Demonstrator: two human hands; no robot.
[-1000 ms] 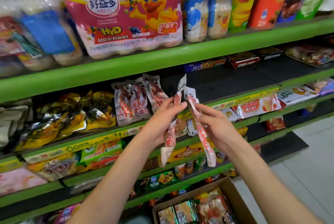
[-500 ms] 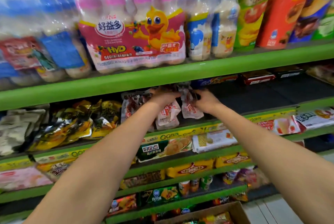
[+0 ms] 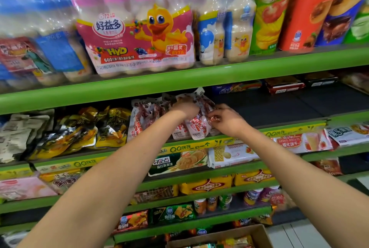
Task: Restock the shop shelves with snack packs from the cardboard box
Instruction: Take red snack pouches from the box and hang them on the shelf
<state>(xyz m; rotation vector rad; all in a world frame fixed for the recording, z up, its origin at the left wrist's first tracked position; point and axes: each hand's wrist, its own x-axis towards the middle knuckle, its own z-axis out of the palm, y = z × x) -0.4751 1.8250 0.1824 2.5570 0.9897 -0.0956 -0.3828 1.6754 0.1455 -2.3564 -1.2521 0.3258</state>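
Red-and-white snack packs [image 3: 196,126] stood upright in a small bunch on the green shelf [image 3: 295,130], leaning a bit against each other, right at the front lip with the yellow price strip [image 3: 191,147] just below. Left hand [image 3: 185,108] pressed onto the tops of the packs, fingers curled down over them, gripping or just steadying, hard to say which. Right hand [image 3: 227,119] touching the right side of the same bunch, fingers pinched narrow on the edge of one pack. Both arms stretched out straight toward that shelf.

More of the same red-and-white packs [image 3: 139,121] sat just left of the bunch, and further left along the same shelf lay gold-and-black foil bags [image 3: 83,129] all slumped over. To the right of the packs, the shelf ran bare and dark, only some flat boxes [image 3: 283,85] way at the back.

Above that shelf: shrink-wrapped yogurt drink bottles with a cartoon duck [image 3: 139,33], plus tall chip cans [image 3: 307,9] further right. Below it: biscuit packs [image 3: 229,155], then yellow wrapped packs [image 3: 207,185] a tier lower, then small cups and green bags lower still.

Cardboard box [image 3: 257,231] poked in at the very bottom, well below the shelf, open, with a few shiny packs visible inside.
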